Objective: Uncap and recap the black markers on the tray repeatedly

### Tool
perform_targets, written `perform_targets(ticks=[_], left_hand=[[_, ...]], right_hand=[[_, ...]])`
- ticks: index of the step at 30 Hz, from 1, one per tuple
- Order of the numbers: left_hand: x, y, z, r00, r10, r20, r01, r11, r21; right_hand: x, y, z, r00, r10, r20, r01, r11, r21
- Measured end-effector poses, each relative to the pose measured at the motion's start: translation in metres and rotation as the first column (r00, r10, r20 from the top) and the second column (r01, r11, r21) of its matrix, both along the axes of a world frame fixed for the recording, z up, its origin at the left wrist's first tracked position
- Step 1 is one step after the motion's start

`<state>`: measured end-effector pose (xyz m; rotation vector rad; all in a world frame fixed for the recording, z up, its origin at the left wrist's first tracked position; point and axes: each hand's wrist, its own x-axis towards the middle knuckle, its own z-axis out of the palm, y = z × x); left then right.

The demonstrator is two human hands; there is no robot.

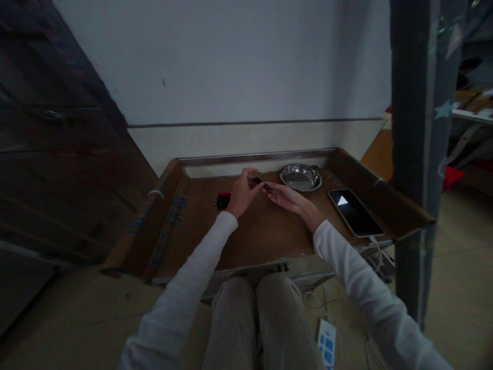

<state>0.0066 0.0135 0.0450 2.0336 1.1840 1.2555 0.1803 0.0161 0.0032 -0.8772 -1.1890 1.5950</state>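
Centrally, the left hand [242, 194] pinches a small dark part [257, 180] between thumb and fingers over the bench [265, 231]. At its 3 o'clock the right hand [284, 197], fingers half curled, touches the part's far end. Clips [222, 200] lie at the left hand's 9 o'clock; a dish [300, 177] and a phone [355, 212] lie to the right.

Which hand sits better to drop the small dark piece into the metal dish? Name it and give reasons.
Probably the right hand. It lies on the side of the metal dish, with the left hand farther away. Both hands pinch the small dark piece between them, so the right could carry it over without crossing.
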Motion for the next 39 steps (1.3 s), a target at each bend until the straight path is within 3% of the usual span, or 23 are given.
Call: perform_targets(ticks=[3, 9, 17, 20, 24, 27, 30, 33, 39], left_hand=[[-0.001, 0.005, 0.003, 0.999, -0.005, 0.043, 0.005, 1.0, 0.007], [-0.013, 0.008, 0.006, 0.987, 0.054, 0.152, -0.06, 0.998, 0.035], [-0.024, 0.013, -0.004, 0.969, 0.158, 0.191, -0.165, 0.986, 0.021], [-0.022, 0.016, -0.012, 0.984, 0.155, 0.09, -0.158, 0.987, 0.02], [-0.016, 0.015, -0.023, 0.981, 0.104, -0.164, -0.089, 0.991, 0.095], [-0.011, 0.012, -0.028, 0.923, 0.113, -0.369, -0.066, 0.988, 0.137], [-0.007, 0.01, -0.029, 0.82, 0.188, -0.541, -0.082, 0.973, 0.214], [-0.003, 0.01, -0.029, 0.767, 0.247, -0.592, -0.099, 0.957, 0.271], [-0.005, 0.004, -0.029, 0.784, 0.237, -0.573, -0.098, 0.96, 0.263]], right_hand=[[0.002, 0.002, -0.001, 1.0, -0.019, 0.013, 0.019, 1.0, -0.001], [0.0, 0.004, -0.001, 0.983, -0.179, -0.035, 0.18, 0.984, 0.007], [0.003, 0.008, -0.01, 0.98, -0.165, -0.108, 0.167, 0.986, 0.01], [0.002, 0.009, -0.013, 0.975, -0.207, -0.08, 0.212, 0.975, 0.062], [-0.001, 0.009, -0.017, 0.97, -0.241, 0.037, 0.226, 0.946, 0.233], [-0.002, 0.009, -0.02, 0.932, -0.278, 0.233, 0.169, 0.901, 0.399], [-0.002, 0.009, -0.022, 0.857, -0.333, 0.392, 0.074, 0.834, 0.547], [-0.002, 0.008, -0.02, 0.787, -0.378, 0.488, -0.015, 0.778, 0.628], [0.002, 0.002, -0.013, 0.718, -0.403, 0.568, -0.115, 0.736, 0.667]])
